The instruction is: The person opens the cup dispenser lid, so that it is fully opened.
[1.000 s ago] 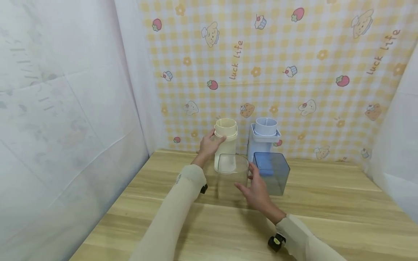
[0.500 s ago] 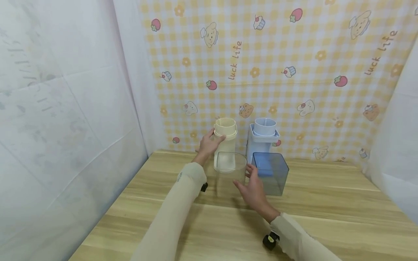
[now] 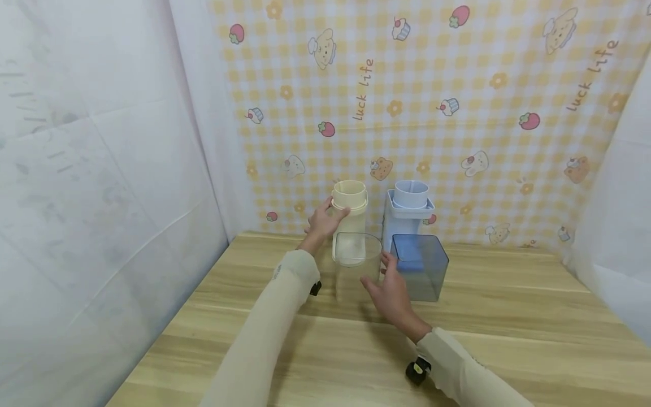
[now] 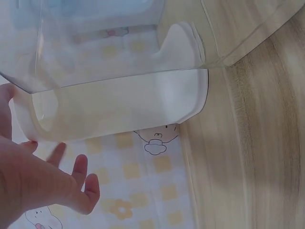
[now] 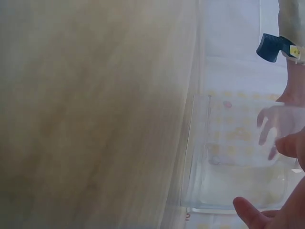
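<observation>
A pale yellow stand (image 3: 350, 220) with a round collar on top stands upright near the back of the table. My left hand (image 3: 324, 222) grips it just under the collar, thumb at the front; in the left wrist view its other fingers (image 4: 86, 179) hang loose beside the stand. In front stands a clear, open-topped container (image 3: 351, 282), partly overlapping the stand's base. My right hand (image 3: 391, 291) holds the container's right side between thumb and fingers. The right wrist view shows the clear wall (image 5: 228, 143) close to that hand. Whether the container touches the table cannot be told.
A blue stand (image 3: 412, 195) of similar build stands to the right. Before it sits a smoky grey square container (image 3: 429, 277). Behind hangs a yellow checked cloth (image 3: 427, 73), with a white curtain (image 3: 112, 169) on the left. All stands on a wooden table (image 3: 508, 311).
The clear container and my right hand have shifted slightly left and toward the yellow stand. My left hand keeps its place on the stand. The head view has tilted a little.
</observation>
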`<state>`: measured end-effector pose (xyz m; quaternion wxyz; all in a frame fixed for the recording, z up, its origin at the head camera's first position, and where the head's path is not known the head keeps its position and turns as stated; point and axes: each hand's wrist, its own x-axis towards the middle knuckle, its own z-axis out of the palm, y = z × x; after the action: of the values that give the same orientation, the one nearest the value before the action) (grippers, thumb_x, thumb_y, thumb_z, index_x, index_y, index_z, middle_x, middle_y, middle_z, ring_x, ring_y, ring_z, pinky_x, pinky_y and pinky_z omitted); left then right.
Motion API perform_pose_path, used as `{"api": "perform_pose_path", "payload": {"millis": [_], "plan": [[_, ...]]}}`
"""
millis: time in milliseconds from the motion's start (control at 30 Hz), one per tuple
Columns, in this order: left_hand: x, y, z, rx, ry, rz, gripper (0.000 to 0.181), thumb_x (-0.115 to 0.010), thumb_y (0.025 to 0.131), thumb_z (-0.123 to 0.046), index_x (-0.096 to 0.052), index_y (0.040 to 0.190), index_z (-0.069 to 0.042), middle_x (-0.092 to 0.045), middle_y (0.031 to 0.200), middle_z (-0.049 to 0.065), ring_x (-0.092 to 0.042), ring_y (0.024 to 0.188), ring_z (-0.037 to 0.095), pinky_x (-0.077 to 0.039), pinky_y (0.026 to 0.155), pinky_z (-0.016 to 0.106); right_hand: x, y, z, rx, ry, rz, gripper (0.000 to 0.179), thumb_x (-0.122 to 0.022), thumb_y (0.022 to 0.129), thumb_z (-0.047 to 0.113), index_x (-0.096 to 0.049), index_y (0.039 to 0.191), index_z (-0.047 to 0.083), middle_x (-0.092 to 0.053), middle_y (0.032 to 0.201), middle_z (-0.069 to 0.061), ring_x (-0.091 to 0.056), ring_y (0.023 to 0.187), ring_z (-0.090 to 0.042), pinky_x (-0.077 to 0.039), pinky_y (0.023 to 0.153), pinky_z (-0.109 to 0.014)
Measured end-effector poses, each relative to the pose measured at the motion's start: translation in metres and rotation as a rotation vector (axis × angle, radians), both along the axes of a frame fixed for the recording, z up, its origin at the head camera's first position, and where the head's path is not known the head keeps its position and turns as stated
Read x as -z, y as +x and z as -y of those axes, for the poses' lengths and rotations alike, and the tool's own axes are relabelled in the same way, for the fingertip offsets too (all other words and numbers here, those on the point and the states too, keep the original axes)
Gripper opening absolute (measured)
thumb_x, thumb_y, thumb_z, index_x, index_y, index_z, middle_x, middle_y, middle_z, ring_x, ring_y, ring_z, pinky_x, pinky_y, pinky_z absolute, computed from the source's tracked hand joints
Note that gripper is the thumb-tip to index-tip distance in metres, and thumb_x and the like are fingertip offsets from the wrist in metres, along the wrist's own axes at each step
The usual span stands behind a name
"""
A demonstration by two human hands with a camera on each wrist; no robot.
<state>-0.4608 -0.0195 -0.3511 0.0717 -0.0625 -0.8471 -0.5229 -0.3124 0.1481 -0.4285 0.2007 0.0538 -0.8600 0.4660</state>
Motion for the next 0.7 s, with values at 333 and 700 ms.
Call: {"api": "perform_pose_path", "payload": {"millis": [333, 700], "plan": [[-0.004, 0.006, 0.013, -0.003, -0.003, -0.035, 0.087, -0.063, 0.088, -0.061, -0.029, 0.156, -0.018, -0.037, 0.155, 0.014, -0.033, 0.14, 0.042, -0.012, 0.107, 0.074, -0.02, 0.025, -0.015, -0.037, 0.173, -0.067, 0.086, -0.079, 0.086, 0.025, -0.029, 0.151, -0.002, -0.042, 0.145, -0.028, -0.05, 0.124, -0.043, -0.045, 0.097, -0.057], [-0.007, 0.059, 0.024, 0.188, -0.011, -0.26, 0.083, -0.072, 0.09, -0.042, -0.031, 0.154, -0.007, -0.036, 0.154, 0.019, -0.037, 0.138, 0.039, -0.035, 0.108, 0.059, -0.055, 0.054, -0.047, -0.138, 0.07, -0.144, 0.074, -0.078, 0.088, 0.022, -0.039, 0.148, 0.005, -0.048, 0.142, -0.024, -0.058, 0.112, -0.045, -0.056, 0.078, -0.05]]}}
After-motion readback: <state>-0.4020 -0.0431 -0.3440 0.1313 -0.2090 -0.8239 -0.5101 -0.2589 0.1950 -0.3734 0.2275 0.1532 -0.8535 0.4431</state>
